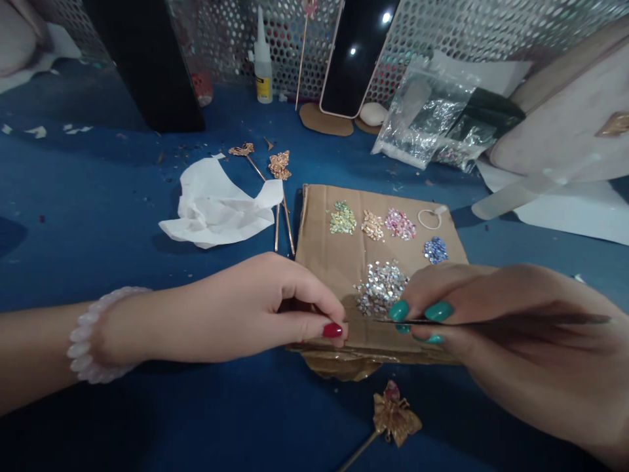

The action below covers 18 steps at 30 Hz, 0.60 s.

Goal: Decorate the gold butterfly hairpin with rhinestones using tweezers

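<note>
My left hand (255,311), with a pale bead bracelet (83,334) on the wrist, is closed in a pinch over the left edge of the cardboard (319,262). What its fingertips hold, if anything, is too small to make out. Between the thumb and fingers of my right hand (511,308) are thin dark tweezers (491,321), their tip pointing left just in front of a heap of silvery rhinestones (381,288). Nearer to me lies a gold butterfly hairpin (396,416) with a pink spot at its top; its stick runs down to the lower edge of view.
Green (343,218), peach (372,225), pink (400,224) and blue stones (435,250) lie on the cardboard beside a white ring (430,219). Crumpled paper (221,206) covers other hairpins (279,165). Behind stand a glue bottle (263,69), a phone (356,59) and plastic bags (432,118).
</note>
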Tool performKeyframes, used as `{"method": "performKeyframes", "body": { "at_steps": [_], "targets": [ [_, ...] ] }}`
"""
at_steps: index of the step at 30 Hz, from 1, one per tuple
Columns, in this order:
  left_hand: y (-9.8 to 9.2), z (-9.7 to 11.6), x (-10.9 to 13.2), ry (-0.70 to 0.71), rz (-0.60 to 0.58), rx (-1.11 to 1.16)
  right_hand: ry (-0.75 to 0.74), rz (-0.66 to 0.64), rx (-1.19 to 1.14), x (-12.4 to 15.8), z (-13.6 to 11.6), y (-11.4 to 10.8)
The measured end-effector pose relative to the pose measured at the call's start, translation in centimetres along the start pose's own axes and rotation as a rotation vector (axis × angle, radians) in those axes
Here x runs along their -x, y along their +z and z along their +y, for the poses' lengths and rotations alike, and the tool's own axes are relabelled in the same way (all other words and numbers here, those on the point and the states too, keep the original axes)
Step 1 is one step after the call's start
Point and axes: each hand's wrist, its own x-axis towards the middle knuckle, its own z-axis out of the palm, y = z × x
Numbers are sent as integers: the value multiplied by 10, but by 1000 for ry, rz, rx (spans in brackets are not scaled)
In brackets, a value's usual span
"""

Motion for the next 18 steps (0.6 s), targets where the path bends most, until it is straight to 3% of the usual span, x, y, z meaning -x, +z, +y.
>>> {"method": "performKeyframes", "body": {
  "at_steps": [18],
  "targets": [
    [1, 0, -1, 2, -7, 17, -24, -30, 72, 1, 0, 1]
  ]
}}
